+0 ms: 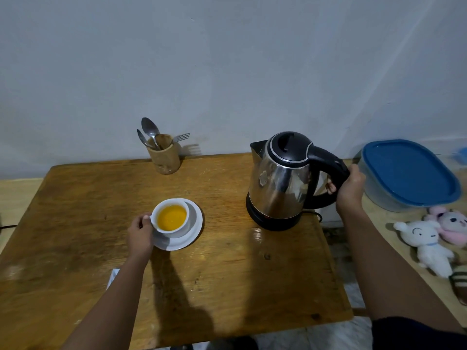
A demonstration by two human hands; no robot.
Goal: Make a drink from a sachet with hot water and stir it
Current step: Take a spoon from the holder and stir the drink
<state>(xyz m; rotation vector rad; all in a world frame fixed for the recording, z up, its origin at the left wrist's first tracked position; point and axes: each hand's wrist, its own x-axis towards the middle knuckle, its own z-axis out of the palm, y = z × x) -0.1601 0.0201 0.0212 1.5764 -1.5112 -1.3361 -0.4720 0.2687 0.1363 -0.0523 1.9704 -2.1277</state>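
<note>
Head view looks down on a white cup point(172, 218) of orange-yellow drink, standing on a white saucer point(192, 229) a little left of the middle of a worn wooden table point(227, 274). The left hand point(140, 234) is closed on the cup's near-left side, thumb at the rim; the handle itself is hidden under the fingers. To the right, well apart from the cup, a steel kettle point(280, 183) with a black lid sits upright on its black base near the table's right edge, spout turned to the left. The right hand point(350, 189) is wrapped round the black handle, fingers curled through the loop. Between cup and kettle the tabletop is bare, and the whole near half of the table is open as well, save for the arms' shadow and a scrap of white packet point(113, 276) showing beside the left forearm. At the back edge, against the pale wall point(227, 59), a wooden holder point(164, 155) keeps two spoons and a fork standing bowl and tines up. Past the right edge, on a lighter counter point(394, 223), sits a clear tub point(379, 195) closed with a blue lid point(406, 170); what it holds I cannot tell. Nearer along that counter lie a white plush toy point(424, 245) and a pink one point(449, 223), touching.
</note>
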